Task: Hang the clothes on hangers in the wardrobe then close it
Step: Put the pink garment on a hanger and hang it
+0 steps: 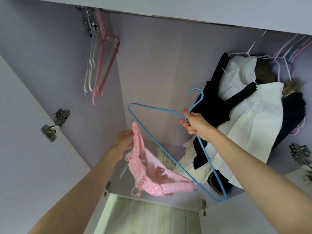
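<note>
My right hand (194,123) grips a blue wire hanger (152,108) at its neck, just below the hook, and holds it up inside the open wardrobe. A pink checked garment (148,173) hangs from the hanger by its straps, one at the left notch and one near the lower right end. My left hand (125,141) pinches the pink strap just under the left notch. The hanger's hook points toward the rail (152,15) and is not on it.
Several empty hangers (101,65) hang at the rail's left end. White and black clothes (244,105) hang on the right with more hangers (287,58). Door hinges (55,124) (300,154) stick out on both sides. Pale clothes (168,157) lie on the wardrobe floor.
</note>
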Demonstrator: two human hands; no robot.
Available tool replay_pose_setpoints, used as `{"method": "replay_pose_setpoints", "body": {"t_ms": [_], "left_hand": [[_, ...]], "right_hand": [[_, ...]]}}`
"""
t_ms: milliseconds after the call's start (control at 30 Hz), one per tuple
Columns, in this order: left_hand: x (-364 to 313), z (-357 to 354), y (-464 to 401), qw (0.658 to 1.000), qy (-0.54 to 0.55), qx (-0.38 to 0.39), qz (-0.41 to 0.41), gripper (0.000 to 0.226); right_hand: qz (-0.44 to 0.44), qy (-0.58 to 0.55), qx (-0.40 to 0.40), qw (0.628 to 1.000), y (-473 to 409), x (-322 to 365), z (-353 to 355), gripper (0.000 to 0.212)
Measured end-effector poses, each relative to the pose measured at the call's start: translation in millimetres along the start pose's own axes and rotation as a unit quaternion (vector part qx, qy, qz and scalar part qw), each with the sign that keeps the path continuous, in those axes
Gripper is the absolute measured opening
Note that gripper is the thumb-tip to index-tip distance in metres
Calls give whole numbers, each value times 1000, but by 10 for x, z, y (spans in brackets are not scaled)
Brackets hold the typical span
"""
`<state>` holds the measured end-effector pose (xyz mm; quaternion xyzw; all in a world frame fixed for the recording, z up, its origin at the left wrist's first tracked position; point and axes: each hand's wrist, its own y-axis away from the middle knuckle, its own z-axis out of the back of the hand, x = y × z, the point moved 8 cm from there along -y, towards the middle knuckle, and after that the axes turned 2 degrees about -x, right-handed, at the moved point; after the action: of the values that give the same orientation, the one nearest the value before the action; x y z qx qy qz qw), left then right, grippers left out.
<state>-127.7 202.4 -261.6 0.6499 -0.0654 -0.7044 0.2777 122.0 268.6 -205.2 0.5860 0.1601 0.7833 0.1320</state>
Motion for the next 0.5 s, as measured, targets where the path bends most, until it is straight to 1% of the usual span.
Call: {"method": "replay_pose_setpoints", "body": {"t_ms": [67, 100, 200, 233, 267, 300, 333, 400, 433, 467, 500], "left_hand": [[-112, -47, 1, 1000, -13, 3, -29, 18], [-165, -79, -20, 999, -17, 7, -43, 17], [-359, -145, -48, 992, -59, -5, -111, 24], [-431, -144, -53, 986, -85, -21, -143, 29], [-525, -147, -45, 974, -119, -34, -189, 36], [-629, -172, -6, 955, -166, -37, -242, 45], [-744, -228, 45, 927, -227, -33, -297, 52], [-879, -351, 115, 856, -355, -19, -375, 60], [-917, -428, 147, 826, -403, -5, -393, 58], [-928, -499, 180, 807, -434, 16, -399, 54], [-941, -562, 216, 799, -443, 37, -404, 46]], "right_hand": [[-3, -32, 14, 999, 30, 13, -75, 43], [-5, -54, 36, 998, 56, 24, -147, 41], [-32, -111, 137, 984, 171, 39, -447, 27], [-40, -118, 166, 978, 210, 35, -532, 20], [-41, -118, 187, 974, 245, 35, -585, 20], [-39, -114, 202, 972, 268, 25, -611, 25], [-34, -109, 216, 970, 300, 38, -603, 29], [-29, -83, 249, 964, 379, 48, -578, 30], [-24, -65, 262, 963, 418, 67, -540, 29], [-20, -48, 270, 961, 448, 85, -509, 27], [-14, -35, 274, 961, 472, 110, -471, 26]]}}
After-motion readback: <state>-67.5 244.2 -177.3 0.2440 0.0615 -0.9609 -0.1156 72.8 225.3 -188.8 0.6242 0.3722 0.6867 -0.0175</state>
